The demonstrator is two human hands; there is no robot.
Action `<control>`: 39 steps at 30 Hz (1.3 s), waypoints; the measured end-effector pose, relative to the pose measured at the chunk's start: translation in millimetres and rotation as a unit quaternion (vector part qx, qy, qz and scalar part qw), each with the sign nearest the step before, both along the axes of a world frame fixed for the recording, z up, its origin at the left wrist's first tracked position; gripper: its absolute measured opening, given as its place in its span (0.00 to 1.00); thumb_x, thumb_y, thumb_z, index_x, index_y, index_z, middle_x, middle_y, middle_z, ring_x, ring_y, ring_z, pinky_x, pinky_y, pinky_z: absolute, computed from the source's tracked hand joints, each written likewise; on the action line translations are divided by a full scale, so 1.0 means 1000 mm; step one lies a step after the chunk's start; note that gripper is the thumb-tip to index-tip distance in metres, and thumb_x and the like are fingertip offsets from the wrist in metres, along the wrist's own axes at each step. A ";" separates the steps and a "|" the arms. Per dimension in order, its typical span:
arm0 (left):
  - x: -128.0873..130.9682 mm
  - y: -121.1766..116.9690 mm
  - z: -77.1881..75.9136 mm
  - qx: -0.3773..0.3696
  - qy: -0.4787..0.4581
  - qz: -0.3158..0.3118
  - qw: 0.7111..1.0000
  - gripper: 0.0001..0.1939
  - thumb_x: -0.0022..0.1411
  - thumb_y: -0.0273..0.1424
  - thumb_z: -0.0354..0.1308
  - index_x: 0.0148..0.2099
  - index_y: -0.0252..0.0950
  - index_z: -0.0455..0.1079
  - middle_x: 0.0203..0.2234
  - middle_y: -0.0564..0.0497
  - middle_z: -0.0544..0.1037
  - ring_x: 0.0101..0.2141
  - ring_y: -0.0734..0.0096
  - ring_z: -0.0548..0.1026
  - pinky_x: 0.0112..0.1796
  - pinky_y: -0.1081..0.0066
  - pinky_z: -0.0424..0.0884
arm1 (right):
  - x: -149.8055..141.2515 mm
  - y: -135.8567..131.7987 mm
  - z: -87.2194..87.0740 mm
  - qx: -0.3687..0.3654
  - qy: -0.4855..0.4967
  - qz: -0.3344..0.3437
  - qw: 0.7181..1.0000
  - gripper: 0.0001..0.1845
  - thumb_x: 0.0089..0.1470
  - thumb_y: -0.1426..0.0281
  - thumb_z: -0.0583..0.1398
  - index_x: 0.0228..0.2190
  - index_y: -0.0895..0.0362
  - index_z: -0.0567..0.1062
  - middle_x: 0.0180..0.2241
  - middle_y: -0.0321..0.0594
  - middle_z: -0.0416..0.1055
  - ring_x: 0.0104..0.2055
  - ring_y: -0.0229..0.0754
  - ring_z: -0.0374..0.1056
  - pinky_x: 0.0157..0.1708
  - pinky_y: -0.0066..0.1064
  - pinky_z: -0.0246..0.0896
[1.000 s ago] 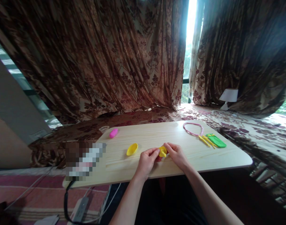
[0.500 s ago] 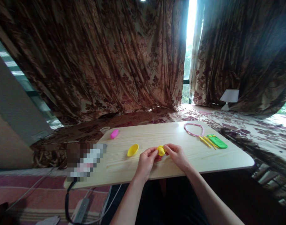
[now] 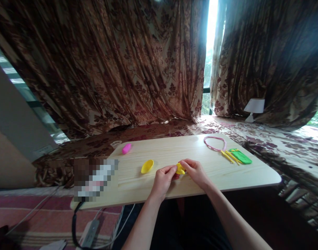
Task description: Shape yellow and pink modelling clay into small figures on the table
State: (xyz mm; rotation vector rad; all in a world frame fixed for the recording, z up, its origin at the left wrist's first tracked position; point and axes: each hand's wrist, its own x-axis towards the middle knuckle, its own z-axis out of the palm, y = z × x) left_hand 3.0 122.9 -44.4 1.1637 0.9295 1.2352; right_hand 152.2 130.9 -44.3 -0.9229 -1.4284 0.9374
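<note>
Between my two hands is a lump of yellow modelling clay (image 3: 180, 169), held a little above the near part of the table. My left hand (image 3: 165, 175) pinches its left side with thumb and fingers. On the other side, my right hand (image 3: 194, 169) grips the clay's upper right with thumb and forefinger. The fingers partly cover the lump. A yellow oval clay piece (image 3: 147, 166), hollowed like a shallow dish, lies left of my hands. Farther back on the left rests a pink clay roll (image 3: 126, 148).
To the right on the wooden table (image 3: 174, 149) lie a pink twisted clay loop (image 3: 206, 143), thin yellow clay strips (image 3: 228, 158) and a flat green clay slab (image 3: 242, 157). A blurred-out object (image 3: 98, 178) occupies the left edge. A white lamp (image 3: 254, 106) stands behind.
The yellow lump between my fingers has altered from roundish to a more uneven shape with a piece sticking out at lower right. Both hands stay in nearly the same place.
</note>
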 end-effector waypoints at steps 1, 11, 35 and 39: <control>0.000 0.000 0.000 0.003 0.005 -0.001 1.000 0.16 0.51 0.37 0.64 0.40 0.32 0.77 0.31 0.46 0.80 0.32 0.69 0.75 0.34 0.72 0.73 | 0.000 0.000 0.000 -0.001 -0.001 0.003 1.000 0.15 0.52 0.61 0.58 0.24 0.60 0.74 0.23 0.35 0.68 0.27 0.36 0.62 0.28 0.27 0.56; -0.001 0.002 -0.003 -0.004 -0.016 0.026 1.000 0.17 0.51 0.37 0.64 0.41 0.32 0.75 0.32 0.46 0.80 0.29 0.70 0.76 0.34 0.70 0.74 | 0.002 0.001 -0.002 -0.013 0.009 -0.005 1.000 0.19 0.55 0.59 0.54 0.25 0.61 0.75 0.23 0.36 0.68 0.27 0.36 0.62 0.30 0.27 0.57; 0.000 0.001 -0.001 -0.015 -0.038 0.022 0.999 0.15 0.51 0.35 0.63 0.40 0.32 0.75 0.32 0.47 0.80 0.30 0.70 0.77 0.35 0.71 0.74 | 0.002 0.000 -0.001 0.006 -0.005 -0.016 1.000 0.17 0.54 0.60 0.55 0.27 0.60 0.77 0.23 0.36 0.69 0.27 0.37 0.63 0.29 0.27 0.58; 0.000 0.000 0.001 -0.016 -0.037 0.019 0.999 0.16 0.52 0.36 0.63 0.42 0.34 0.74 0.32 0.47 0.80 0.29 0.69 0.77 0.34 0.70 0.74 | 0.002 -0.001 -0.002 0.005 -0.012 -0.001 1.000 0.15 0.52 0.61 0.57 0.29 0.60 0.78 0.24 0.37 0.71 0.28 0.38 0.64 0.30 0.28 0.58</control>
